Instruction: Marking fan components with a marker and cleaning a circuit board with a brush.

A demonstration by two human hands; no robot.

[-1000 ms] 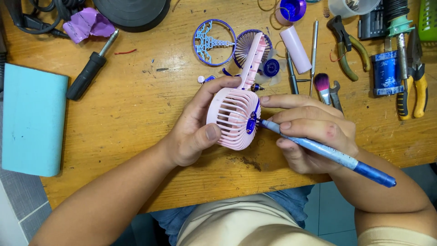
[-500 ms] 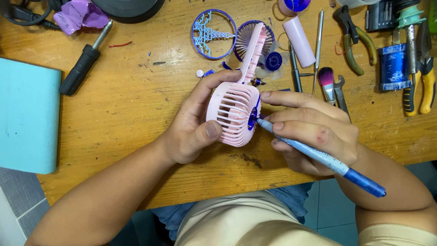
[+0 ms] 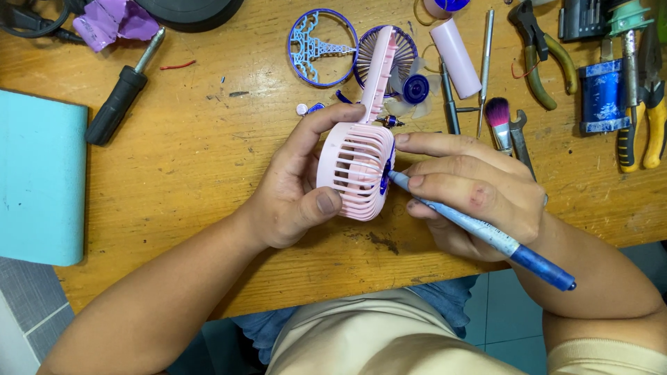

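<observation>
Head view: left hand [image 3: 292, 198] grips pink fan [image 3: 358, 167]; right hand [image 3: 472, 191] beside it.

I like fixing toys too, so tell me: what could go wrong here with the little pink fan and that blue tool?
The blue tool in the right hand presses into the pink fan, which the left hand grips. If it slips, the tip might jab the left thumb or crack the thin ribs. Tiny loose parts on the wooden table could roll away if bumped.
</observation>
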